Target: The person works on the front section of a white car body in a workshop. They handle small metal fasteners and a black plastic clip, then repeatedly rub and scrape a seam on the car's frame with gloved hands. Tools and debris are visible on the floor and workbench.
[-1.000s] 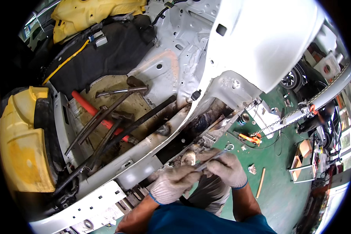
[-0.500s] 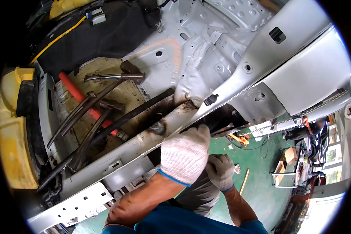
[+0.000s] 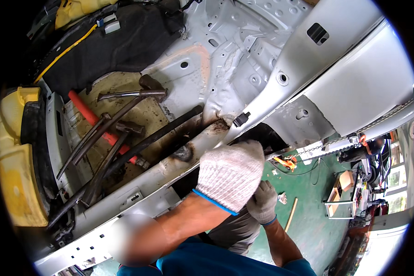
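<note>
My left hand (image 3: 232, 174), in a white knitted glove with a blue cuff, reaches to the dark opening (image 3: 264, 138) along the sill of a stripped car body. Its fingers are turned away and hidden, so what they touch or hold does not show. Lower right, my right hand (image 3: 263, 201), gloved alike, lies against my grey trouser leg (image 3: 232, 232), fingers loosely bent and holding nothing visible. Just left of the left hand runs the grey metal sill (image 3: 193, 154), with rust and scorch marks. A bare patch of grey metal (image 3: 303, 117) lies beyond the opening.
Several hammers, one with its head at the back (image 3: 152, 86), a red cylinder (image 3: 92, 112) and a long dark bar (image 3: 170, 126) lie in the well. A chain (image 3: 331, 146) hangs along the right panel. A wheeled cart (image 3: 340, 198) stands on the green floor.
My left hand has shifted right along the sill, its wrist turning, and now covers more of the opening's near edge. The right hand stays at my leg. The view has shifted slightly.
</note>
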The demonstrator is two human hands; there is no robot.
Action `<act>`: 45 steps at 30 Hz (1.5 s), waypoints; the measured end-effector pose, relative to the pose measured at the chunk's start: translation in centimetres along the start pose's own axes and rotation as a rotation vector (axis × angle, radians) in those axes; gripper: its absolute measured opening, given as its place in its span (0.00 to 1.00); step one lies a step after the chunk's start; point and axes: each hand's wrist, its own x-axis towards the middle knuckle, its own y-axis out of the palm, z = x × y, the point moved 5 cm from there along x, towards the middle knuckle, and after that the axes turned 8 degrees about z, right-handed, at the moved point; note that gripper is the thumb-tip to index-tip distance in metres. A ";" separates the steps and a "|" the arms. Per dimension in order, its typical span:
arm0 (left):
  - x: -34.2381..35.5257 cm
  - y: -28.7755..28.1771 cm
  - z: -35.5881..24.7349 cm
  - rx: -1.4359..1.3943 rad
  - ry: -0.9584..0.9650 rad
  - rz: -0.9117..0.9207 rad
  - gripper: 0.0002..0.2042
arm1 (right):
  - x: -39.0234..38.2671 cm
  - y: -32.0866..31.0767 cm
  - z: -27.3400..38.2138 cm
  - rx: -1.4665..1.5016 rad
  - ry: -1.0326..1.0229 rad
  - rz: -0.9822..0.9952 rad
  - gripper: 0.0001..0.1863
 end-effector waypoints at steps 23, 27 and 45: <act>1.3 -1.9 -2.1 -0.042 0.081 0.044 0.07 | -1.3 1.0 -1.5 0.126 0.106 -0.014 0.10; -2.7 3.0 0.3 0.064 -0.099 0.149 0.21 | -0.2 0.4 -0.4 0.057 0.044 -0.019 0.10; -4.5 6.2 1.7 -0.020 -0.307 -0.084 0.12 | -0.1 0.3 0.0 0.087 0.100 -0.022 0.09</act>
